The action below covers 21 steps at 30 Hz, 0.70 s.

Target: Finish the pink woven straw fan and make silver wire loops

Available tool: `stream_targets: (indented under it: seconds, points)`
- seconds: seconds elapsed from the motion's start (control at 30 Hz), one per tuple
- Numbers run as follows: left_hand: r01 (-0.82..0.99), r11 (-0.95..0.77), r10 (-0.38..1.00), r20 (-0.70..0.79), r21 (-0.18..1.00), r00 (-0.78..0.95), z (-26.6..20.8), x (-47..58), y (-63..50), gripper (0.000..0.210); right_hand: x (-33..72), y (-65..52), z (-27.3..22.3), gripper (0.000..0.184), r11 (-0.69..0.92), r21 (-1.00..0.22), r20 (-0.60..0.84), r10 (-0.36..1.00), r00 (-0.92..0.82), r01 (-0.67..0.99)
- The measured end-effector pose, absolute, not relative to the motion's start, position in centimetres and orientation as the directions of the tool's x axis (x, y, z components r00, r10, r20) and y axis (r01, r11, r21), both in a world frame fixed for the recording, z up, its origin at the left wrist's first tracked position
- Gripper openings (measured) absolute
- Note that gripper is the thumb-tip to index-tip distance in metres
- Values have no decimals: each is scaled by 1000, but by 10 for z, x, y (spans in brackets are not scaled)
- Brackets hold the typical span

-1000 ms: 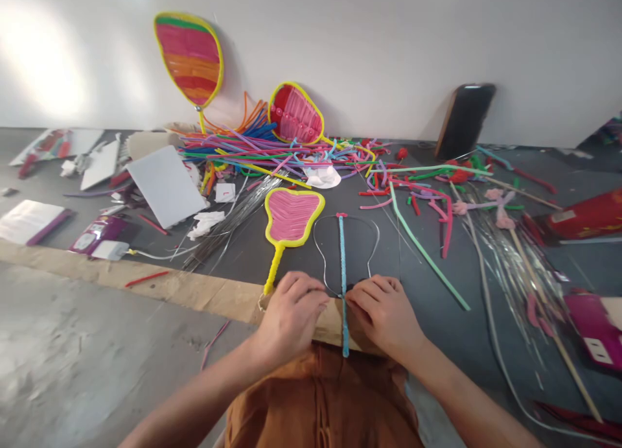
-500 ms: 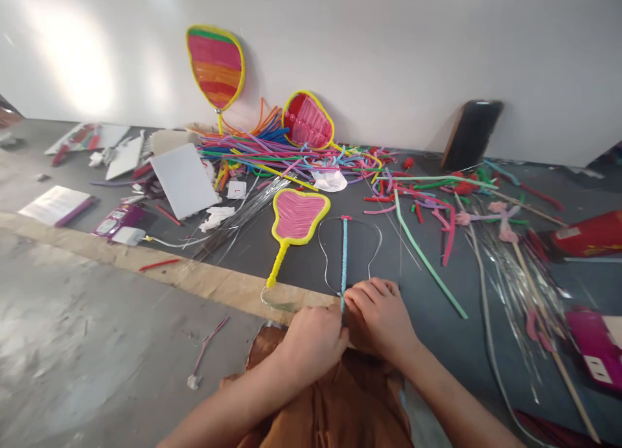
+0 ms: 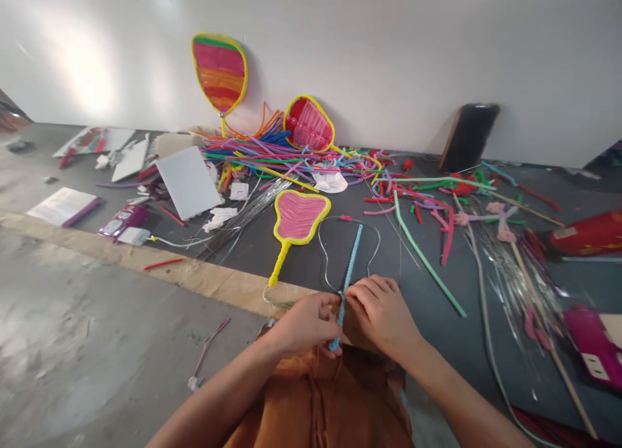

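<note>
A light blue pipe cleaner (image 3: 352, 260) runs from between my hands up over the dark surface, its far end tilted to the right. My left hand (image 3: 313, 321) is closed on its lower part, near a blue end by the thumb. My right hand (image 3: 381, 312) pinches at the point where the pipe cleaner meets a thin wire frame (image 3: 323, 266); its fingertips are partly hidden. The frame is bent into a wide, open outline with a bit of pink at its top. Just left of it lies a pink fan shape with a yellow edge and handle (image 3: 300, 218).
Two more yellow-edged shapes, one striped (image 3: 221, 75) and one red and pink (image 3: 310, 124), lean against the white wall. Piled pipe cleaners (image 3: 272, 151) spread along the back. A phone (image 3: 469, 137) stands at right; a purple glue gun (image 3: 121, 221) lies left. Loose wires and sticks lie right.
The blue pipe cleaner's far end has swung right, off the pink bit at the frame's top. My left hand has shifted and its fingers have opened somewhat, showing the lower blue end.
</note>
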State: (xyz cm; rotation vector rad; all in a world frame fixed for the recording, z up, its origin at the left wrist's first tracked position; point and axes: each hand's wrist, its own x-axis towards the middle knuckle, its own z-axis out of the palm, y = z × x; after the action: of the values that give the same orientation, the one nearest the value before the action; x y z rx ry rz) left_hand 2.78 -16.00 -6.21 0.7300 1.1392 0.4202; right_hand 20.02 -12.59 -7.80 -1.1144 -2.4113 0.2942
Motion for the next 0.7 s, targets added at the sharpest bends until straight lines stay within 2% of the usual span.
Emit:
stream_targets:
  seconds: [0.07,0.23,0.7]
  points:
    - [-23,738,620,-665,675,417,-57,29,-157,48,200,-126,-77,21,645,-389,323,764,-558,658]
    - [-131,761,621,-657,635,428,-52,36,-153,34,200,-124,-73,18,635,-385,301,772,-560,669]
    - [-279,709,705,-640,647,305,-60,48,-154,44,199,-122,-75,14,611,-415,268,790,-551,674]
